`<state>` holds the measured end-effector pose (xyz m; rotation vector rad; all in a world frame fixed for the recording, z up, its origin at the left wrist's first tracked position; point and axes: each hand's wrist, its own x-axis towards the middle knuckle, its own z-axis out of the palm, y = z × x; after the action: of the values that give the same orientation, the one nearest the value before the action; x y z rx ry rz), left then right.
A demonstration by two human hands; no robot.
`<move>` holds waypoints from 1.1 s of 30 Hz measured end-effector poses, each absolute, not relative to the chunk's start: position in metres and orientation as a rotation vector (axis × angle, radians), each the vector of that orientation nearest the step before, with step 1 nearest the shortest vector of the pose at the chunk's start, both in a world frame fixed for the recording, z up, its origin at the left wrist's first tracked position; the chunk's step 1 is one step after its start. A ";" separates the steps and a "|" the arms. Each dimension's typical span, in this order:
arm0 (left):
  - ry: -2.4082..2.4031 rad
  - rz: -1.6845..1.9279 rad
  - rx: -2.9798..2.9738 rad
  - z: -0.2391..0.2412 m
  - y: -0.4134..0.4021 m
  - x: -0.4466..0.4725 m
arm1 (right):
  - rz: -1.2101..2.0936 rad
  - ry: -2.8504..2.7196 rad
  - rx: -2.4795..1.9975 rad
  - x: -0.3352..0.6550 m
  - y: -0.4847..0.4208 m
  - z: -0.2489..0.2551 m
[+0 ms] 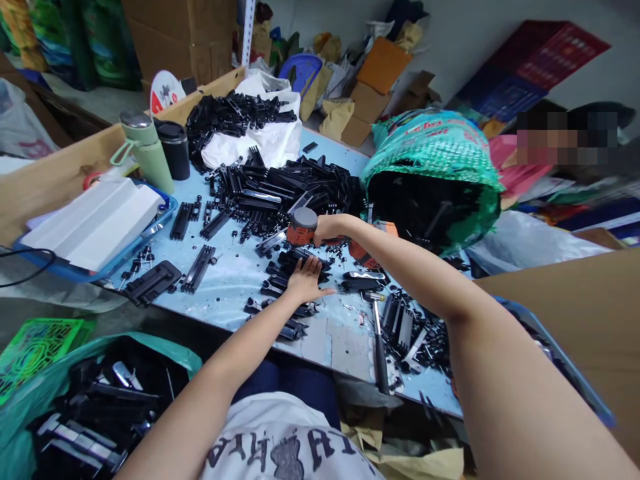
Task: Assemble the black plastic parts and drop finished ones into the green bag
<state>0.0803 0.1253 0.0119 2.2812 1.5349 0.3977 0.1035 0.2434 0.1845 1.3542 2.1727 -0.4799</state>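
Observation:
My right hand (327,229) is wrapped round the grip of an orange and grey power screwdriver (301,230), held above the table. Another orange and black piece (366,255) shows behind my right forearm; whether it belongs to the same tool I cannot tell. With fingers spread, my left hand (305,283) lies on a row of slim black plastic parts (274,287) just below the tool. The tool's tip is hidden among the dark parts. To the right of my left hand lie a flat black part with a silver strip (365,275) and a hammer (379,340).
A large heap of black parts (305,187) covers the back of the blue table (220,303). A green woven sack (430,153) lies open at right. A flask (146,150), black cup (174,148) and blue tray (113,263) stand left. A green bag (173,347) of parts sits below.

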 end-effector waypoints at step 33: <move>1.551 0.452 2.293 0.020 0.019 0.044 | -0.396 2.177 1.170 0.078 0.155 0.184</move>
<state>0.0443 0.0194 0.0199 2.2925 1.5513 0.4523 0.0776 0.1547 0.1844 1.1700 2.1768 -0.3955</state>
